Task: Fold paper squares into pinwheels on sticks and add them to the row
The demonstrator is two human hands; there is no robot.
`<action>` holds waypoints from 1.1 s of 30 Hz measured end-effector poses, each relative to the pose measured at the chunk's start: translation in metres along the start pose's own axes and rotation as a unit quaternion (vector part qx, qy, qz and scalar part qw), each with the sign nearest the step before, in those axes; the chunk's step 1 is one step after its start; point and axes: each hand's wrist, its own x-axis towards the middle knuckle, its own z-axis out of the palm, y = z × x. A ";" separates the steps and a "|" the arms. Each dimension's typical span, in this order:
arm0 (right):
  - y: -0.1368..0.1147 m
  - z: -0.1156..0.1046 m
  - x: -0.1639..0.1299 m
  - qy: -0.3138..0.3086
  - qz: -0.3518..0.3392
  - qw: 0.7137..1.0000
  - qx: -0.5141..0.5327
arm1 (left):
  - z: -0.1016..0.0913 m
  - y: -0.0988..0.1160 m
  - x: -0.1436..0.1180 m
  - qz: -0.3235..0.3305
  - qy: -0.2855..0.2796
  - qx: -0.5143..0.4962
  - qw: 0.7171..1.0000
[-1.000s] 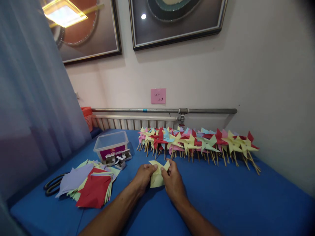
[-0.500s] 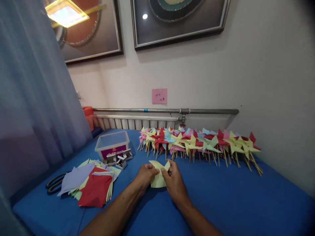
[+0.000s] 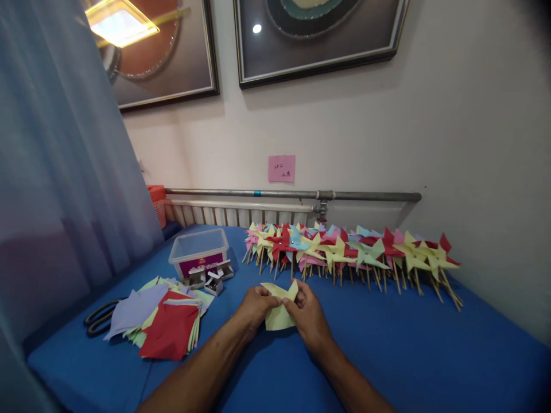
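Observation:
Between my two hands is a pale yellow paper square, cut in from its corners, with points bent up at the top. My left hand pinches its left side, thumb pressed near the middle. My right hand pinches the right side, its thumb close to the left thumb, fingers behind a folded point. Left of my hands lies a pile of coloured paper sheets, red on top. Beyond my hands, finished paper pinwheels on sticks lie in a long row.
A clear plastic tub stands back left, small open boxes in front of it. Black-handled scissors lie partly under the paper. Behind the blue-covered table run a metal pipe and radiator; a curtain hangs at left.
My thumbs have come closer together over the middle of the yellow paper. The whole view has shifted slightly; nothing else has visibly moved.

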 end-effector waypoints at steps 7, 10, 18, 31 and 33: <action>-0.015 -0.002 -0.013 0.003 -0.091 0.989 -0.115 | -0.004 0.005 0.002 0.000 0.058 -0.099 0.993; -0.019 -0.004 -0.020 -0.043 -0.197 0.946 -0.254 | -0.008 0.010 0.003 0.007 0.072 -0.137 0.988; -0.016 -0.006 -0.021 -0.051 -0.338 0.831 -0.438 | -0.002 0.018 -0.005 0.006 0.060 -0.165 0.984; -0.022 -0.004 -0.022 -0.013 -0.317 0.853 -0.415 | 0.003 0.005 -0.001 0.036 0.108 -0.081 0.990; -0.021 -0.003 -0.022 -0.008 -0.290 0.872 -0.395 | 0.003 0.004 0.000 0.038 0.113 -0.066 0.991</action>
